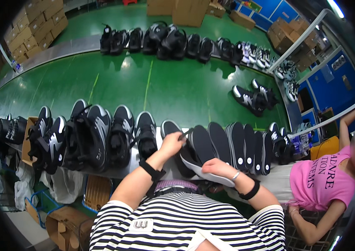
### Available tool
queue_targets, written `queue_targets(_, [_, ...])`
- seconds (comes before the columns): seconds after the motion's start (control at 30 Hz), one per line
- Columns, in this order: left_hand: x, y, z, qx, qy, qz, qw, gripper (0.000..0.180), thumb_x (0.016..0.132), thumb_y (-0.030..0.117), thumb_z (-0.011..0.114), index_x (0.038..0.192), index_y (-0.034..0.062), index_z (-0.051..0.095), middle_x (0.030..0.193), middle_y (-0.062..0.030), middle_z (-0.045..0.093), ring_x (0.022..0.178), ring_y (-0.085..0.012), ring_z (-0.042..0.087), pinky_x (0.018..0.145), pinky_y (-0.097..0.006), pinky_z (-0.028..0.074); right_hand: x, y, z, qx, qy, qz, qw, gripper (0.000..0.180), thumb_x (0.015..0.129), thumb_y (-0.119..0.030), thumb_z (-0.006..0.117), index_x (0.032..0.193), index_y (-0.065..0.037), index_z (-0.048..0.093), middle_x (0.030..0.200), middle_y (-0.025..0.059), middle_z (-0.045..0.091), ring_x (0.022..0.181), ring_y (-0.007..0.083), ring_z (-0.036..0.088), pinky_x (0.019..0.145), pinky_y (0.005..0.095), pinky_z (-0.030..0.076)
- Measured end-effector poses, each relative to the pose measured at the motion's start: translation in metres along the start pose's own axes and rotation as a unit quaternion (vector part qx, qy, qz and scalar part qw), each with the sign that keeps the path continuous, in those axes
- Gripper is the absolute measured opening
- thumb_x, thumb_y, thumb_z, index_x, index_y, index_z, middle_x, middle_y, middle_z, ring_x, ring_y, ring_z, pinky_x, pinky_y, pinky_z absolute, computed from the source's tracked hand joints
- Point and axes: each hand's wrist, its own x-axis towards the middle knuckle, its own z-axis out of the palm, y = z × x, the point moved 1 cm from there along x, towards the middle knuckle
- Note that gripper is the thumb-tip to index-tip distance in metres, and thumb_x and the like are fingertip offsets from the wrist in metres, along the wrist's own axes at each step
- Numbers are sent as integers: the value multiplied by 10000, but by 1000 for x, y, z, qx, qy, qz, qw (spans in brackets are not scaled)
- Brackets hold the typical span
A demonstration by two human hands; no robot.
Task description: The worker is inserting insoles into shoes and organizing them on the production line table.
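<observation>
Black shoe (pixel 170 126), centre of frame on the pale bench (pixel 157 137), toe up-frame, opening toward the wearer. Left hand (pixel 172 144) pinches a dark strap or tongue edge at the opening, thumb and fingers pressed together, presumably to hold the upper aside. Right hand (pixel 219 168), just right of it, has fingers closed over a pale-edged insole (pixel 222 180) slanting toward the lower right; thumb on top likely steadies it. Exact fingertip contact partly hidden.

Right of centre: row of dark insoles (pixel 237 142), overlapping, toes up-frame, probably so singles come off easily within right-hand reach. Left of centre: row of black-and-silver shoes (pixel 121 134), mostly toes up-frame, openings apparently kept facing the wearer.

Further out: loose pair of shoes (pixel 249 99) right of centre on the green surface; more shoes (pixel 171 42) lined along the far ledge (pixel 74 48), top; stacked cartons (pixel 37 29) upper left; co-worker in pink (pixel 322 180) lower right.
</observation>
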Motion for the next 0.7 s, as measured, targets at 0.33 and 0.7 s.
queue_targets(0.33, [1, 21, 40, 13, 29, 15, 999, 237, 760, 216, 551, 871, 9, 576, 805, -198, 585, 787, -347, 565, 670, -403, 440, 41, 3, 28, -588, 175, -64, 787, 355, 623, -311, 602, 865, -54, 564, 895, 147, 529, 759, 288, 573, 636, 430, 460])
queue_targets(0.7, [1, 15, 30, 13, 8, -15, 1000, 216, 780, 241, 531, 864, 48, 579, 782, -167, 596, 770, -318, 576, 673, -392, 438, 46, 4, 34, -633, 166, -43, 755, 210, 653, -239, 543, 694, -61, 647, 761, 148, 596, 669, 272, 609, 589, 385, 483])
